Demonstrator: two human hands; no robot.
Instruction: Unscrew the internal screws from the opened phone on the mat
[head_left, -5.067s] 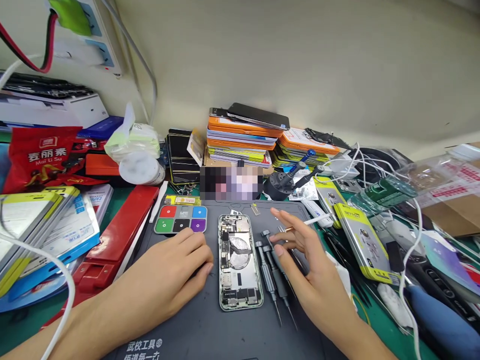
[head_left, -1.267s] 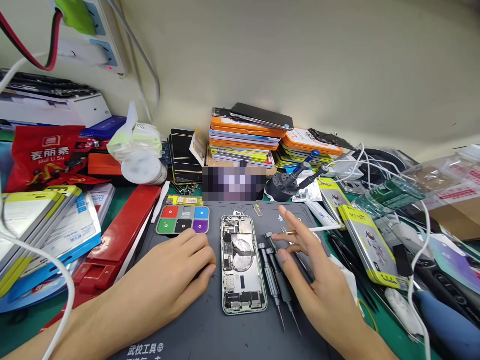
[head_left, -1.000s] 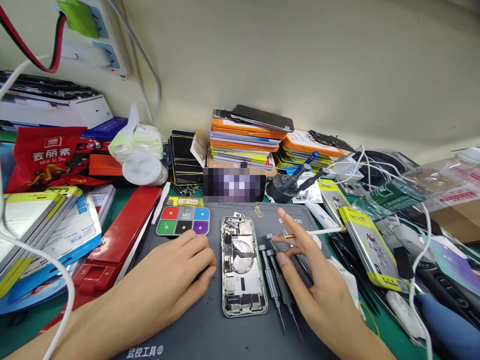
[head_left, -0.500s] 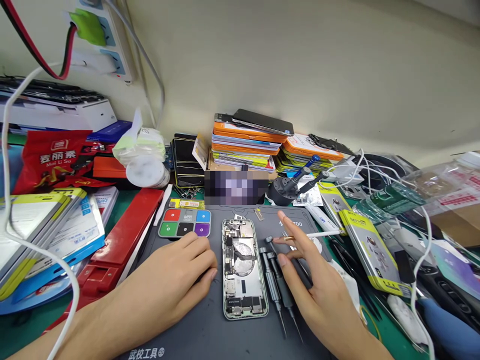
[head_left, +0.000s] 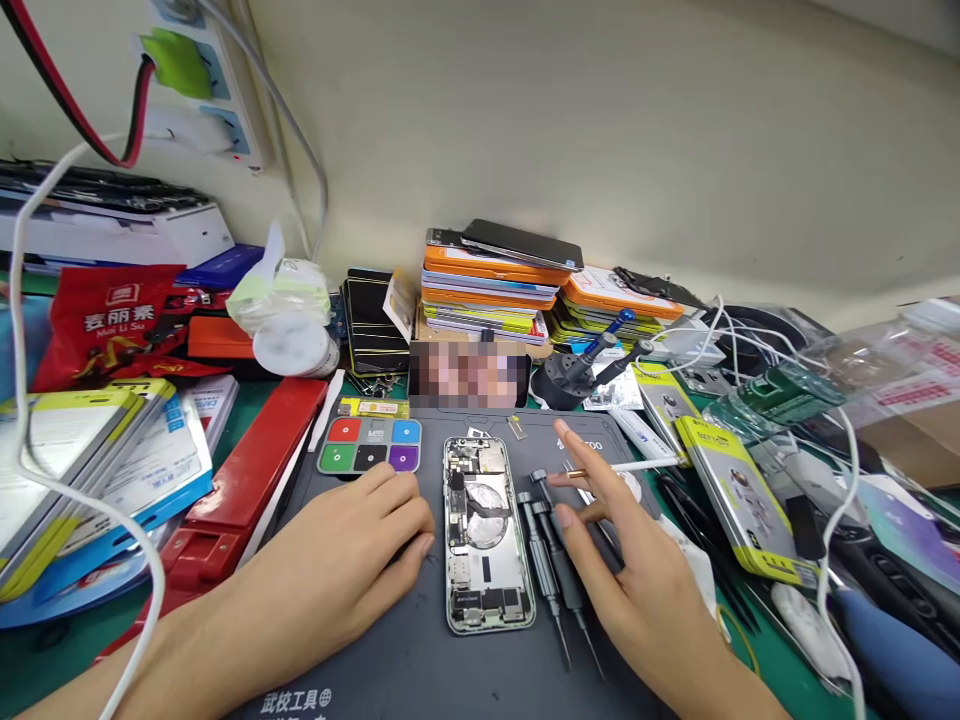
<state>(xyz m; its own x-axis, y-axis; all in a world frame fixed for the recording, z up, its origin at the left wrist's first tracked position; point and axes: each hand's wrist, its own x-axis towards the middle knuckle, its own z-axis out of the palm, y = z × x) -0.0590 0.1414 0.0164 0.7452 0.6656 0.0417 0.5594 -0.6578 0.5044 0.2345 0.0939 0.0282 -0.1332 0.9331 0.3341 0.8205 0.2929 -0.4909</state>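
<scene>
An opened phone [head_left: 489, 590] with its inner parts bare lies upright in my view on the grey work mat [head_left: 405, 660]. Just left of it, my left hand [head_left: 360, 560] rests on the mat with loosely curled fingers and nothing visible in them. My right hand [head_left: 645, 580] is on the other side, fingers spread, by two grey screwdrivers [head_left: 546, 560] lying side by side. One fingertip is at the top of a screwdriver. A thin white stick with a gold tip [head_left: 645, 466] runs past these fingers; I cannot tell whether they touch it.
A colour-squared pad [head_left: 369, 446] sits behind my left hand. A phone with a blurred screen [head_left: 469, 377] and a round tool holder [head_left: 562, 382] stand farther back. Boxes are stacked [head_left: 487, 290] by the wall. A red tool [head_left: 255, 460] lies left, a yellow box [head_left: 739, 500] right.
Both hands keep their places beside the phone. The picture on the blurred screen has changed, and the whole view has shifted very slightly.
</scene>
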